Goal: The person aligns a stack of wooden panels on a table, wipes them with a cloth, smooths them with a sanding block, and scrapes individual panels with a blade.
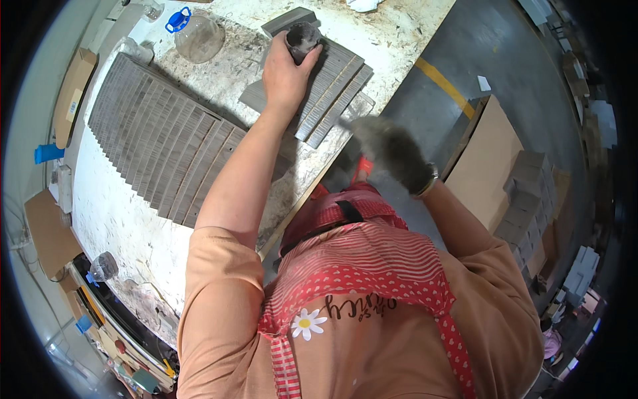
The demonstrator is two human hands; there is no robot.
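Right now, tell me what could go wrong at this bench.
1. The fanned grey cardboard sheets under the left hand overhang the table edge; a hard push might slide some off.
2. The left hand presses a dark round pad on them, while the right hand is blurred and off the table, so nothing seems to steady the stack.
3. The clear jar stands close and could be knocked.

Grey concrete floor (492, 46), yellow stripe (443, 85); stained white workbench (119, 219); cardboard boxes (488, 159) at right.
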